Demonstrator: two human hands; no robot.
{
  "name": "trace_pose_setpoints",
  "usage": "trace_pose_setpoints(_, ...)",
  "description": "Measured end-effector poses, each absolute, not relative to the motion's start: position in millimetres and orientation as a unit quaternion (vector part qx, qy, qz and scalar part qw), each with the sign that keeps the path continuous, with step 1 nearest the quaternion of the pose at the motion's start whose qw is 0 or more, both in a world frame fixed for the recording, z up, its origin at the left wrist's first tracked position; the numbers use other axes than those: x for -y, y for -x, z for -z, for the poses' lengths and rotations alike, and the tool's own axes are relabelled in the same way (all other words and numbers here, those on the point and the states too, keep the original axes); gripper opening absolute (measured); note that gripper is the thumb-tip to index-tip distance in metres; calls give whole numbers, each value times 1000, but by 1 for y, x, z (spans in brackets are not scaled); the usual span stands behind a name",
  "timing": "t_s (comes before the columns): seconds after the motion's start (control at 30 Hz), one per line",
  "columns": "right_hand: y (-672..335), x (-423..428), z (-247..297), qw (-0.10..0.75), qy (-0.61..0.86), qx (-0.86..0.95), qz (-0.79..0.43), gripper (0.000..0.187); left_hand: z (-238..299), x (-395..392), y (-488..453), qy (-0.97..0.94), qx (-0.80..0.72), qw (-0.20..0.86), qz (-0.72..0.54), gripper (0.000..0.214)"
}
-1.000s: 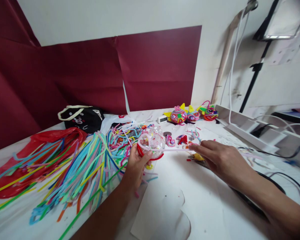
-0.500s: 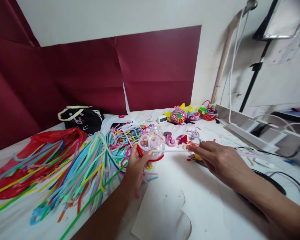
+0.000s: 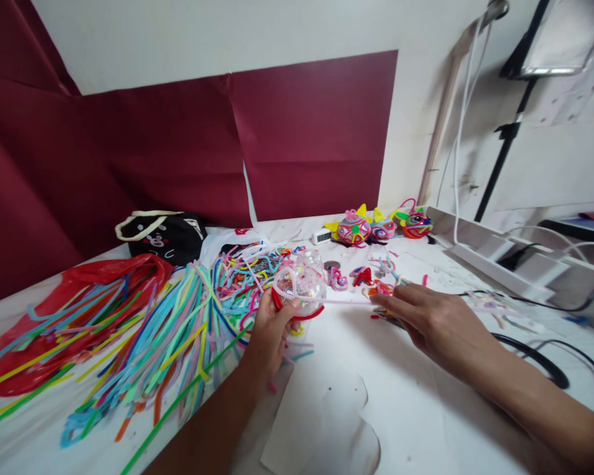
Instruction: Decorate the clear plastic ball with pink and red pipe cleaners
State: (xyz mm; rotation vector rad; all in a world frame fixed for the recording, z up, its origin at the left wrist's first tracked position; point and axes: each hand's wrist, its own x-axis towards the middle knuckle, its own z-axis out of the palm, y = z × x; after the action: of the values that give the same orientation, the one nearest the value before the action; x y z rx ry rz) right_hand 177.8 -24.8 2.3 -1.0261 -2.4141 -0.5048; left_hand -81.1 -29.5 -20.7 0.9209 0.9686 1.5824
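Note:
My left hand (image 3: 273, 324) is closed around a clear plastic ball (image 3: 313, 285). A red pipe cleaner (image 3: 311, 316) curves along the ball's lower edge. A pale pink pipe cleaner (image 3: 349, 301) loops at the ball's left side and stretches straight across to my right hand (image 3: 433, 318). The fingers of my right hand are closed on that pale pink strand, and its end continues past the hand to the right. Partly hidden under my right hand lie pliers (image 3: 389, 318) on the white table.
A heap of coloured pipe cleaners (image 3: 153, 349) and a red plastic bag (image 3: 34, 316) cover the left. Behind stand a black bag (image 3: 168, 241), a small timer (image 3: 321, 236) and several decorated fish-like balls (image 3: 355, 227). A power strip (image 3: 505, 274) with cables lies right; white paper (image 3: 317, 422) lies in front.
My right hand has sunk slightly and covers more of the pliers. The pale pink pipe cleaner remains stretched between both hands, and my left hand has hardly moved.

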Motion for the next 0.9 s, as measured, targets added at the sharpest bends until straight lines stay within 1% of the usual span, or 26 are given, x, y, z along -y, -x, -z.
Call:
trace_pose_setpoints(0.13,-179,24,-1,240,374,876,185,31,22,29,82,-379,-409,512,-654,40)
trace_pose_setpoints(0.5,-178,24,0,231,375,879,182,33,24,27,83,-374,-407,515,-655,42)
trace_pose_setpoints(0.7,-176,25,0,215,379,882,181,38,24,27,81,-371,-408,513,-658,41)
trace_pose_setpoints(0.83,-174,24,0,202,387,884,168,40,25,26,83,-370,-419,504,-658,41)
trace_pose_setpoints(0.9,-172,24,0,202,390,887,142,40,25,25,84,-375,-423,498,-658,41)
